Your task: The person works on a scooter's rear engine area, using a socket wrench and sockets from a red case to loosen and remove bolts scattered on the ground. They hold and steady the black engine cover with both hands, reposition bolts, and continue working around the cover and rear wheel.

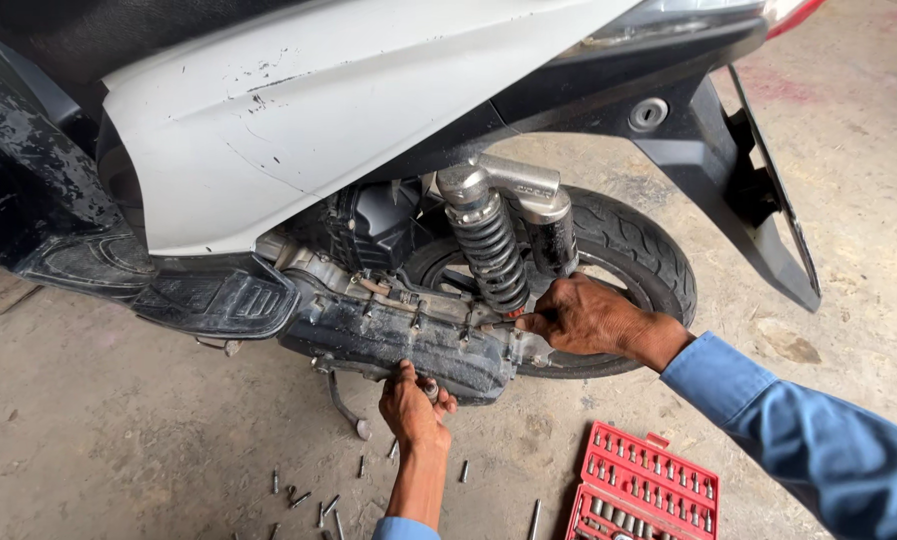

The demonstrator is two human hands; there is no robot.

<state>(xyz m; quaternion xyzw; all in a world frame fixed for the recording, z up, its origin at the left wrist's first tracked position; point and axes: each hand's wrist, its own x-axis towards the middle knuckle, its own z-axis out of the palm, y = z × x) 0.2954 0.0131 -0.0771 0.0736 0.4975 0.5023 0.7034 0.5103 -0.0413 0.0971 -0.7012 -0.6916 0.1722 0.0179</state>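
A white and black scooter (pixel 349 110) stands side-on in the head view, its rear wheel (pixel 649 255) at the right. My left hand (pixel 412 405) reaches up under the dirty grey engine cover (pixel 409 340) and pinches a small part at its lower edge. At the rear end of the cover, just below the coil shock absorber (pixel 494 245), my right hand (pixel 589 315) grips something small; what it holds is hidden by the fingers. Both forearms wear blue sleeves.
A red socket set case (pixel 644 490) lies open on the concrete floor at the lower right. Several loose bolts (pixel 314 500) are scattered on the floor below the engine. The kickstand (pixel 347 405) hangs down beside my left hand.
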